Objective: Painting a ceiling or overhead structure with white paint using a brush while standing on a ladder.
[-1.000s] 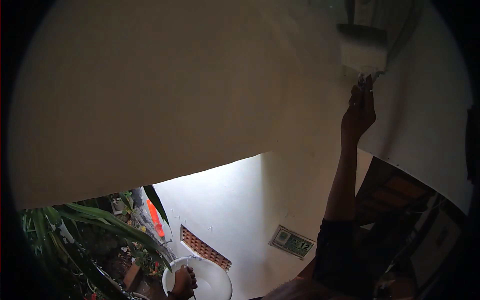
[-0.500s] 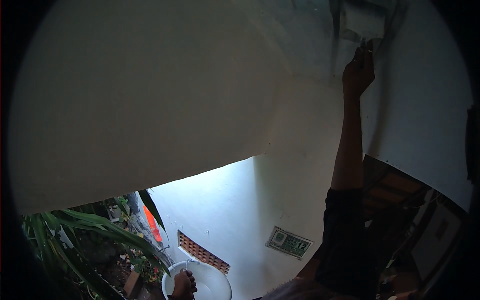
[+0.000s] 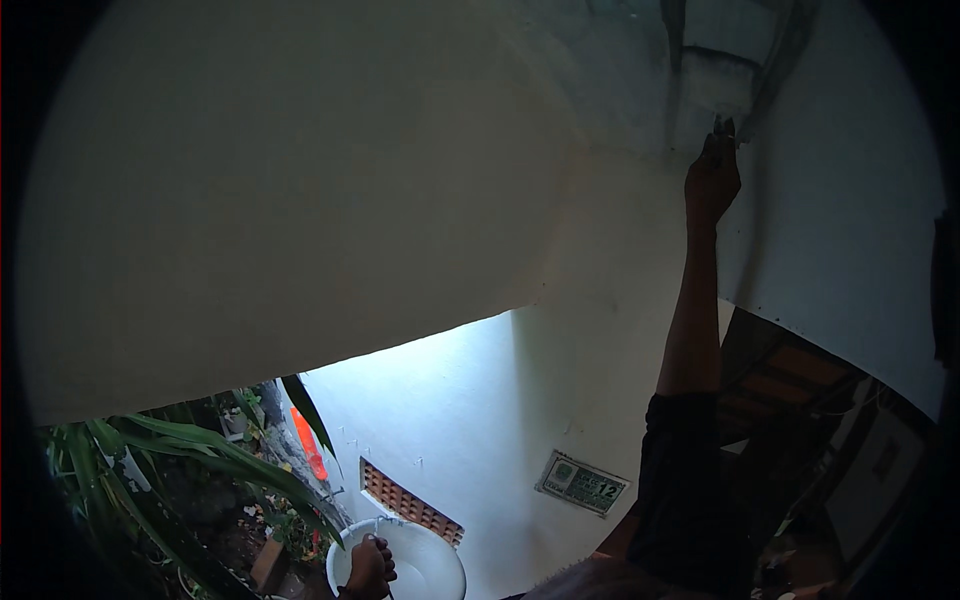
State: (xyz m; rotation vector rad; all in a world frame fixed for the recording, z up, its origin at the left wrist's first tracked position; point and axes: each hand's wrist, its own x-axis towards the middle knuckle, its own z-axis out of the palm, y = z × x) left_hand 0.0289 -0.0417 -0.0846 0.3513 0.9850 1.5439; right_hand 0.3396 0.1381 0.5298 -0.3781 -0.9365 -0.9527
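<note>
My right hand (image 3: 714,180) is raised high against the sloping pale ceiling at upper right. Its fingers are closed on a broad, flat, pale tool that looks like a wide scraper (image 3: 716,88); its handle is mostly hidden by the fingers. The tool lies against the surface, with dark streaks on both sides of it. Low in the picture, my left hand (image 3: 369,571) is closed at the thin handle of a white bucket (image 3: 435,562). I see into the bucket from above, and its lower part is cut off by the frame.
Beside the bucket, a brick lattice vent (image 3: 410,500) is set in the white wall (image 3: 480,440). A green-and-white plate (image 3: 583,482) hangs to its right. Long-leaved plants (image 3: 200,455) and an orange object (image 3: 309,443) stand at left. A dark wooden structure (image 3: 790,370) is at right.
My right hand and the wide scraper have moved down the picture, toward me. My left hand and the bucket have barely shifted.
</note>
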